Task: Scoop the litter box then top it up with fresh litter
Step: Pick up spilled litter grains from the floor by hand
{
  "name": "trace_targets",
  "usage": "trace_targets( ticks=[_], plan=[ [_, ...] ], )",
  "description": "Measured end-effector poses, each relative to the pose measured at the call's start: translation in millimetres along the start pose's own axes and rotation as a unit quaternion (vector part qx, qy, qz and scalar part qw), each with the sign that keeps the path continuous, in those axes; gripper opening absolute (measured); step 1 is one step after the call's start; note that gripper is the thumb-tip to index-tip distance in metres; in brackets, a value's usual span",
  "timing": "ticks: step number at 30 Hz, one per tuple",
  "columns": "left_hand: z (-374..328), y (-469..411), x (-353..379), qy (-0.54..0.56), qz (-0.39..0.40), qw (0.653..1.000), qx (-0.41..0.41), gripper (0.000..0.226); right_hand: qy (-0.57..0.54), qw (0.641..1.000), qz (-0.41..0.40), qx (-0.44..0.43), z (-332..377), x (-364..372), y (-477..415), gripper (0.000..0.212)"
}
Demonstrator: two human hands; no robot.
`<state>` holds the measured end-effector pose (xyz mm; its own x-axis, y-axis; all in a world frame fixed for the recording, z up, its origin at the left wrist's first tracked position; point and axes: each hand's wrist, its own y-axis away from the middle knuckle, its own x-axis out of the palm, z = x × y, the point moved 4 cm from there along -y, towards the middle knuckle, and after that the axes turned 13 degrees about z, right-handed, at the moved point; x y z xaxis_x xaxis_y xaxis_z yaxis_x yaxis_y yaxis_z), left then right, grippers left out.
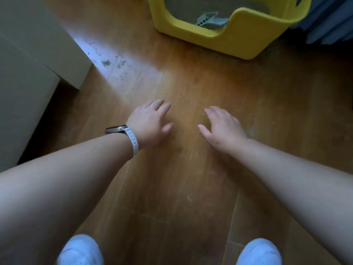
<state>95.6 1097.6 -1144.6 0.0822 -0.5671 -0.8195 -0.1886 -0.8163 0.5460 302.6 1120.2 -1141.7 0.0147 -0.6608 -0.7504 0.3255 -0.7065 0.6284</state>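
Fingers (pixel 160 105) spread and relaxed, holding nothing, the left hand (pixel 149 121) and right hand (pixel 223 127) hang palm-down over the brown wood-plank floor (pixel 191 188), a few small dark litter grains (pixel 180 96) scattered on the boards between and just beyond them. A white-strapped wristwatch (pixel 122 131) sits on the left wrist. Well ahead, at the far end of the floor, stands the yellow plastic litter box (pixel 238 37), its low front notch facing the person. Inside, on grey litter (pixel 183 4), lies a pale blue slotted scoop (pixel 208 21), apparently lying across the box with its slotted end to the left, though blur leaves this uncertain. The scoop lies almost straight ahead of the right hand, which looks the nearer for the reach through the notch
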Motion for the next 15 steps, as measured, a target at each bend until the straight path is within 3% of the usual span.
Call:
trace_targets(
  ticks=[7,15],
  plan=[
    [20.3,-42.9,10.3,-0.030,0.010,0.999,-0.026,0.079,-0.002,0.996,0.028,0.090,-39.9,38.8,-4.9,0.085],
    [20.6,-80.2,24.0,-0.049,0.008,0.997,0.057,0.090,0.027,0.995,0.023,0.091,-50.0,62.5,-18.8,0.089]
  ],
)
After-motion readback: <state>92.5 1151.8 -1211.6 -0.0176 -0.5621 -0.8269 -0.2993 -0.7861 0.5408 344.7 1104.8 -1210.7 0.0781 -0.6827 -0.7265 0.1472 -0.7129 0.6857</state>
